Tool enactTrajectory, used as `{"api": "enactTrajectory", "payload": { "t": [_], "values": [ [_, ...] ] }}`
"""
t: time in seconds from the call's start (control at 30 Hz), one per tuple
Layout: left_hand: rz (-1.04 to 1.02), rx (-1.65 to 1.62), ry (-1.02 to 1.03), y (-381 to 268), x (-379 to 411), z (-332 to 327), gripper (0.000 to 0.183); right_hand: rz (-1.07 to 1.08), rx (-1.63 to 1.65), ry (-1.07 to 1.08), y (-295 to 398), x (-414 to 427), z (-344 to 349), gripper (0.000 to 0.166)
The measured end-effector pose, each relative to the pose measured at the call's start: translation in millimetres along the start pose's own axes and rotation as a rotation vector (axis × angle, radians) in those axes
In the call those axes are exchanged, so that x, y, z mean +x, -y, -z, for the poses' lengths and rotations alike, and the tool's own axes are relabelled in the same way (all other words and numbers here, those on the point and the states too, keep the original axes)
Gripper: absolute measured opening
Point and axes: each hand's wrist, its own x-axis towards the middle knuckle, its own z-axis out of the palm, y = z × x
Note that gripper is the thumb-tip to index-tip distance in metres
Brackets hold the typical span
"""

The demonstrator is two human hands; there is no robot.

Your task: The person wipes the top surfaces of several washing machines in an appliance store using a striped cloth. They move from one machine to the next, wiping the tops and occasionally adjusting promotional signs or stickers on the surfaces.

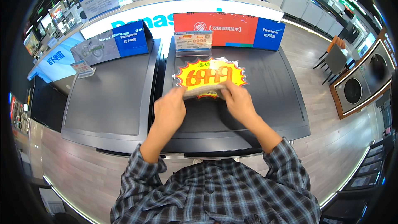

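Observation:
A beige cloth point(203, 91), folded into a narrow strip, stretches between my two hands. My left hand point(171, 107) grips its left end, and my right hand point(239, 100) pinches the right end. Just beyond it, a yellow starburst sign point(203, 71) with a red jagged border and large handwritten digits shows above the dark grey top of an appliance point(264, 96). The cloth covers part of the sign's lower portion. Whether the cloth touches the sign or hangs over it, I cannot tell.
A red and blue Panasonic display board point(227, 29) stands at the back, behind a clear price-card holder point(193, 43). To the left, a second dark appliance point(108, 96) carries another card holder point(85, 70) and a grey-blue board point(113, 42). Chairs point(334, 59) and front-loading washers point(353, 91) stand right.

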Motion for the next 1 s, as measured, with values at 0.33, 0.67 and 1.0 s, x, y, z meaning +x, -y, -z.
{"api": "enactTrajectory", "payload": {
  "t": [0.33,0.67,1.0],
  "values": [
    [-0.001,0.148,-0.593,54,134,-78,0.039,0.475,-0.057,-0.511,-23,145,-67,0.03],
    [0.123,0.176,-0.068,79,127,-129,0.052,0.375,-0.264,-0.25,-82,142,-130,0.04],
    [0.098,0.193,0.07,57,132,-118,0.051,0.172,-0.297,-0.31,-88,142,-120,0.036]
  ]
}}
